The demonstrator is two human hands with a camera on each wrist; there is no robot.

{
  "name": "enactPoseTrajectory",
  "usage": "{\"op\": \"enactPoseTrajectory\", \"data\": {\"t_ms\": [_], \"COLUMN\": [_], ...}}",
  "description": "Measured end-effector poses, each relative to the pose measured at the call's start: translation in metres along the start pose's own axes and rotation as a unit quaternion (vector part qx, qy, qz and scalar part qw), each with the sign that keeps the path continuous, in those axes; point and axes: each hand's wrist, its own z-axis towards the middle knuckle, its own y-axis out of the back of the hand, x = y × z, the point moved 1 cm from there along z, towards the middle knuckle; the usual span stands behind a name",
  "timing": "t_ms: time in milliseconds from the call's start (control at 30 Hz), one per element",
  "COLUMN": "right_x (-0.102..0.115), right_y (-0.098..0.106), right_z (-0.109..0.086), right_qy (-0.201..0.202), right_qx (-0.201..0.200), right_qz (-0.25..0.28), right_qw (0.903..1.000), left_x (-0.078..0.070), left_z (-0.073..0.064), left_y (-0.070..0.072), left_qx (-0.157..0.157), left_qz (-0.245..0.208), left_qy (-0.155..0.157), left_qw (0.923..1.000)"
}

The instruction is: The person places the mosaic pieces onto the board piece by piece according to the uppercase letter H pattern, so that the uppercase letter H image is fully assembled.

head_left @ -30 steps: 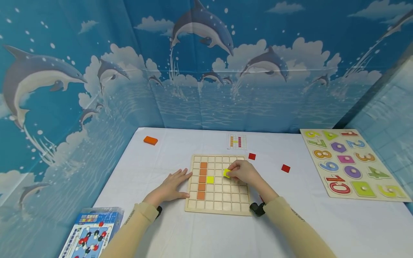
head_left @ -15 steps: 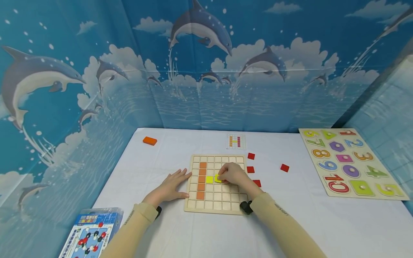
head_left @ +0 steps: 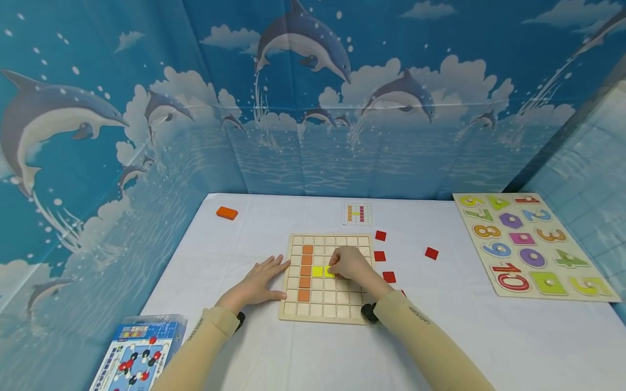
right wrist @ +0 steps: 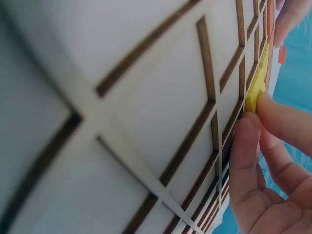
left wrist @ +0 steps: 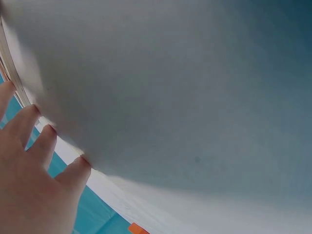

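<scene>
A wooden grid board (head_left: 330, 320) lies on the white table. Orange tiles (head_left: 305, 270) form a column in its left part, and a yellow tile (head_left: 318, 271) sits just right of that column. My right hand (head_left: 351, 263) pinches a second yellow tile (head_left: 329, 271) between thumb and fingers, down at the neighbouring cell. The right wrist view shows the fingertips at the edge of this yellow tile (right wrist: 253, 96), partly covering it. With fingers spread, my left hand (head_left: 256, 283) rests at the board's left edge, fingertips and thumb by the rim.
Several red tiles (head_left: 388, 277) lie right of the board. A printed pattern card (head_left: 358, 214) lies behind it. An orange block (head_left: 227, 213) is at the back left, a number puzzle board (head_left: 533, 250) at the right, and a blue-and-white box (head_left: 139, 353) at the front left.
My right hand has carried the second yellow tile left across the board to the cell beside the first yellow one. Red tiles it covered now show. My left hand stays put.
</scene>
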Motion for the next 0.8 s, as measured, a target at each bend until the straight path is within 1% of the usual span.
{"op": "enactPoseTrajectory", "data": {"t_ms": [200,300,400,533,700,800], "right_x": [0.0,0.0,-0.002,-0.005,-0.013,-0.021], "right_y": [-0.003,-0.002,0.002,0.014,0.035,0.048], "right_z": [0.0,-0.001,-0.004,-0.01,-0.018,-0.025], "right_qy": [0.007,0.008,0.01,0.016,0.042,0.054], "right_qx": [-0.007,-0.003,0.001,0.014,0.033,0.032], "right_qz": [-0.014,-0.009,0.007,0.026,0.025,0.028], "right_qw": [0.9999,0.9999,0.9999,0.9994,0.9983,0.9977], "left_x": [0.0,0.0,0.0,-0.001,-0.001,-0.002], "left_z": [0.001,0.001,0.001,0.0,0.0,0.0], "left_y": [0.0,0.0,-0.001,-0.001,-0.001,0.0], "left_qx": [0.005,0.005,0.004,0.005,0.005,0.006], "left_qz": [0.003,0.005,0.005,0.004,0.008,0.009], "left_qy": [0.005,0.007,0.01,0.012,0.014,0.014], "left_qw": [1.0,0.9999,0.9999,0.9999,0.9999,0.9998]}}
